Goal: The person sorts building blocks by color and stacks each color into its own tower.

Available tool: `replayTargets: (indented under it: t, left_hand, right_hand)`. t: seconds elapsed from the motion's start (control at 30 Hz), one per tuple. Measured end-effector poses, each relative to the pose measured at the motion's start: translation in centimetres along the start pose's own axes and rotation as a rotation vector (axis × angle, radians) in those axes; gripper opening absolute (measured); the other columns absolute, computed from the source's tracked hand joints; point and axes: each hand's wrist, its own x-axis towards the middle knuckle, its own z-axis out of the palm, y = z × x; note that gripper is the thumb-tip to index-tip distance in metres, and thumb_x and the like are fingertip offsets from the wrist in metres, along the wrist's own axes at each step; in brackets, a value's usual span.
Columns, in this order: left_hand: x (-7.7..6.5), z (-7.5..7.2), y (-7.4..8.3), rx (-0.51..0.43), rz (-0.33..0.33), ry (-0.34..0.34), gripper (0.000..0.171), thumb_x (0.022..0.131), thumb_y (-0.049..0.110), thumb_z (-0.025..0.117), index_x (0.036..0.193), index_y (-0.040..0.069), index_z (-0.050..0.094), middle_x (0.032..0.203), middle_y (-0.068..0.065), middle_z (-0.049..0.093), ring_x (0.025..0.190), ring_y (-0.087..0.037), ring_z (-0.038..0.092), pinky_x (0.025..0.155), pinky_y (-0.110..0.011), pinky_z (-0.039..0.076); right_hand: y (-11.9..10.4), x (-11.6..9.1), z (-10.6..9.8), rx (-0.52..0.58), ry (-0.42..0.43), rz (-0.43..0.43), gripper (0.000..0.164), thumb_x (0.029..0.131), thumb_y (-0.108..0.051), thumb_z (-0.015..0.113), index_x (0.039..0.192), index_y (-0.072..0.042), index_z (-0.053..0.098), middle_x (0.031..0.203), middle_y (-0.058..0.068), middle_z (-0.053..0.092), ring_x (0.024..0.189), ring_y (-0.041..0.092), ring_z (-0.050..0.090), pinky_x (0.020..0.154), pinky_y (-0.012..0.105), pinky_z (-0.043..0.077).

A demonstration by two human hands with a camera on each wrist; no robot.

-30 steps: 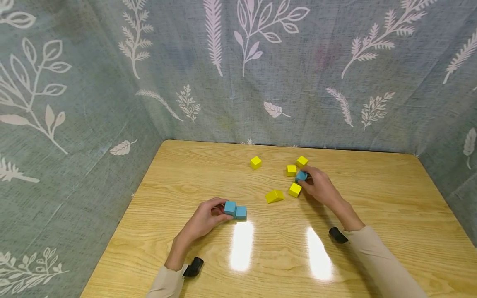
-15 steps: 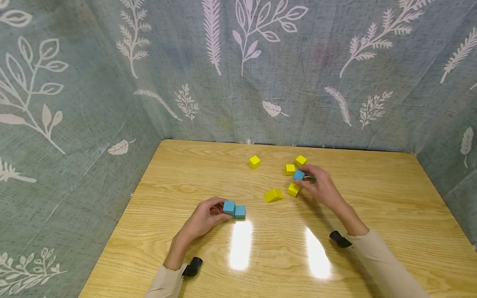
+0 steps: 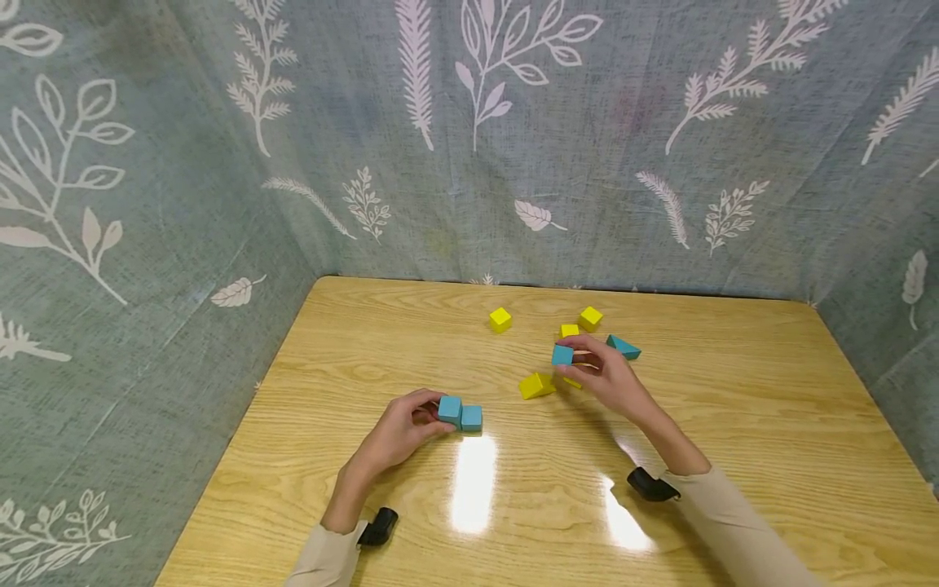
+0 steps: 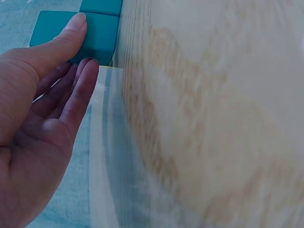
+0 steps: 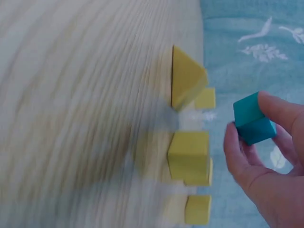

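Observation:
My left hand (image 3: 403,424) rests low at the table, thumb and fingers around a stack of blue blocks (image 3: 451,408). Right against this stack stands a single blue cube (image 3: 473,417), about half as tall; the left wrist view shows their faces side by side, the thumb partly covering the stack (image 4: 102,38). My right hand (image 3: 605,379) pinches another blue cube (image 3: 562,356) between thumb and fingertips. In the right wrist view that cube (image 5: 254,118) is held up in the air, apart from the yellow blocks. A yellow cube (image 3: 574,381) is mostly hidden under the right hand.
A yellow triangular block (image 3: 536,386) lies left of the right hand. Yellow cubes stand farther back: one alone (image 3: 500,319), one behind the hand (image 3: 569,330), one at right (image 3: 590,318). A blue triangular block (image 3: 623,347) lies beyond the knuckles. A patterned cloth (image 3: 440,204) encloses the table (image 3: 381,326).
My right hand has lifted the blue cube from among the yellow blocks and carried it left and nearer, uncovering the blue triangular block. The left hand stays in place.

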Motion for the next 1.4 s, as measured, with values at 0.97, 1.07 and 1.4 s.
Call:
replayTargets:
  t: [0.97, 1.07, 1.4]
  left_hand:
    - [0.3, 0.1, -0.3, -0.009, 0.01, 0.008, 0.035, 0.09, 0.005, 0.079, 0.123, 0.0, 0.069, 0.106, -0.007, 0.066, 0.092, -0.02, 0.064, 0.082, -0.029, 0.059]
    - [0.2, 0.1, -0.4, -0.019, 0.01, 0.01, 0.036, 0.089, 0.004, 0.08, 0.123, 0.0, 0.068, 0.106, -0.007, 0.066, 0.092, -0.02, 0.064, 0.082, -0.029, 0.059]
    - [0.0, 0.1, -0.2, -0.019, 0.032, 0.005, 0.036, 0.089, 0.001, 0.079, 0.123, -0.002, 0.068, 0.106, -0.008, 0.067, 0.091, -0.02, 0.065, 0.082, -0.029, 0.059]
  right_hand:
    - [-1.1, 0.8, 8.7, 0.206, -0.113, -0.019, 0.041, 0.091, 0.009, 0.072, 0.129, 0.001, 0.059, 0.125, 0.018, 0.06, 0.118, 0.034, 0.061, 0.103, 0.033, 0.052]
    - [-1.2, 0.8, 9.5, 0.212, -0.132, -0.035, 0.04, 0.091, 0.01, 0.072, 0.128, 0.002, 0.059, 0.124, 0.019, 0.059, 0.117, 0.034, 0.061, 0.102, 0.033, 0.052]
    - [-1.8, 0.7, 11.6, 0.225, -0.171, -0.058, 0.039, 0.088, 0.012, 0.074, 0.123, 0.003, 0.061, 0.119, 0.019, 0.06, 0.113, 0.032, 0.061, 0.1, 0.037, 0.054]
